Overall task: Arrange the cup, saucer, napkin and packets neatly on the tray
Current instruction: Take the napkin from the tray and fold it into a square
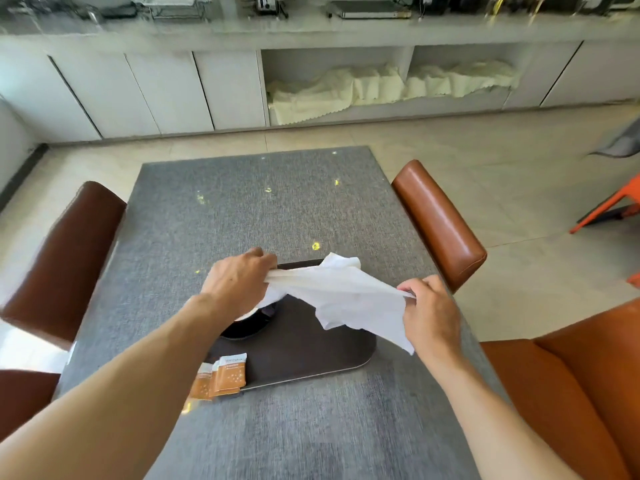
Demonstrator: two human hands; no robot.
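Note:
A white napkin (337,292) hangs stretched in the air above the dark tray (311,351). My left hand (237,280) pinches its left end and my right hand (431,315) pinches its right end. Under my left wrist sits a dark saucer (247,329) with a cup (248,313), mostly hidden, only a white edge showing. Two orange packets (223,377) lie overlapping at the tray's near left corner, partly off its edge.
The tray rests on a grey table (259,209). Brown leather chairs stand at the left (65,258) and right (438,220), an orange seat (581,382) at near right. White cabinets with folded cloths line the far wall.

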